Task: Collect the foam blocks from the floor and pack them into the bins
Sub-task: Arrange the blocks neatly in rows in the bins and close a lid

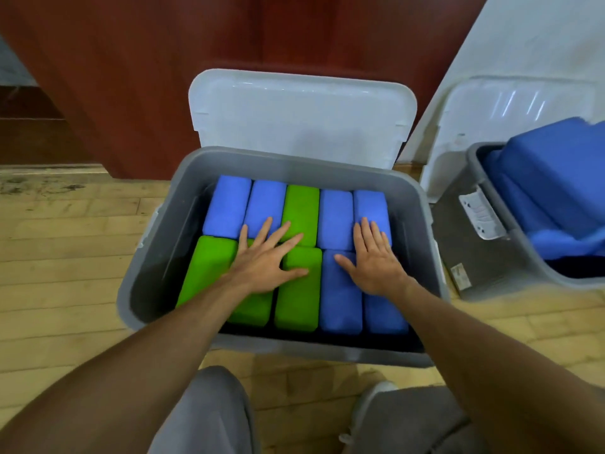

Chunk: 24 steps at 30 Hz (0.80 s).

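Observation:
A grey bin (154,244) stands on the floor in front of me, packed with two rows of foam blocks. The far row holds several blue blocks (227,204) and one green block (301,208). The near row has green blocks (298,299) on the left and blue blocks (340,299) on the right. My left hand (265,260) lies flat with spread fingers on the green blocks in the middle. My right hand (373,257) lies flat on the blue blocks at the right. Neither hand grips anything.
The bin's pale lid (301,119) stands open against a dark red wall panel (131,77). A second grey bin (510,244) at the right holds large blue foam pieces (556,178), its lid (510,109) leaning on a white wall. Wooden floor (65,257) surrounds everything; my knees are below.

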### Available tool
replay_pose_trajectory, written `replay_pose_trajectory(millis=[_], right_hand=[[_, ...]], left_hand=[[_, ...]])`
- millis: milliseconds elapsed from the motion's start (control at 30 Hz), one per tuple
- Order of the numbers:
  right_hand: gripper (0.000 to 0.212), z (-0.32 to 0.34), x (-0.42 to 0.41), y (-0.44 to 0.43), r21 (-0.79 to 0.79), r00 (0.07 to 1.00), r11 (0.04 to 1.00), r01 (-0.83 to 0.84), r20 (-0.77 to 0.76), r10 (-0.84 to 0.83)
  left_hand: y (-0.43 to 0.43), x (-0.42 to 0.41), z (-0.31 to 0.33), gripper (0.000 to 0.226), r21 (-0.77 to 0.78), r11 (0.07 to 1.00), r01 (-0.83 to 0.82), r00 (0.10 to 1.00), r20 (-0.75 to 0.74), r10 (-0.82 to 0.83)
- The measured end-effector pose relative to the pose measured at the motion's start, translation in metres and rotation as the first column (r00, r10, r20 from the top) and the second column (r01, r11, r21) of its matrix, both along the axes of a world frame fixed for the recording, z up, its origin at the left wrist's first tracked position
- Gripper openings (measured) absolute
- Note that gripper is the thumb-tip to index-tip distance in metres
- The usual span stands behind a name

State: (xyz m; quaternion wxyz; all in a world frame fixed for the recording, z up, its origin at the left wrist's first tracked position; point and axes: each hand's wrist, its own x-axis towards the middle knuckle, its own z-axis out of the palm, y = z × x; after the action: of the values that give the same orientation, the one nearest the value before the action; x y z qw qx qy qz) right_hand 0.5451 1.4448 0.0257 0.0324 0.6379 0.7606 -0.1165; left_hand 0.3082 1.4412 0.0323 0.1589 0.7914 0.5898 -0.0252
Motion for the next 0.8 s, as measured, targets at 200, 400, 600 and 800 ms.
replay_pose_trajectory(millis=[200,400,600,800], right_hand=[[0.096,-0.017,0.011,0.024,0.097,0.993,0.988,-0.122,0.014,0.121],[0.109,-0.016,0.029,0.053,0.109,0.985,0.981,-0.157,-0.056,0.164],[0.101,-0.014,0.037,0.072,0.101,0.982,0.978,-0.180,-0.034,0.185],[0.098,-0.014,0.032,0.070,0.079,0.980,0.977,-0.199,-0.012,0.201]], left_hand=[[0.004,0.003,-0.012,0.095,0.038,0.998,-0.057,0.998,0.001,0.057],[0.005,0.024,-0.010,0.076,0.031,0.988,-0.153,0.988,0.036,0.152],[0.015,0.034,-0.014,0.075,0.037,0.981,-0.192,0.980,0.056,0.189],[0.019,0.031,-0.011,0.070,-0.055,0.987,-0.151,0.989,-0.008,0.150]])
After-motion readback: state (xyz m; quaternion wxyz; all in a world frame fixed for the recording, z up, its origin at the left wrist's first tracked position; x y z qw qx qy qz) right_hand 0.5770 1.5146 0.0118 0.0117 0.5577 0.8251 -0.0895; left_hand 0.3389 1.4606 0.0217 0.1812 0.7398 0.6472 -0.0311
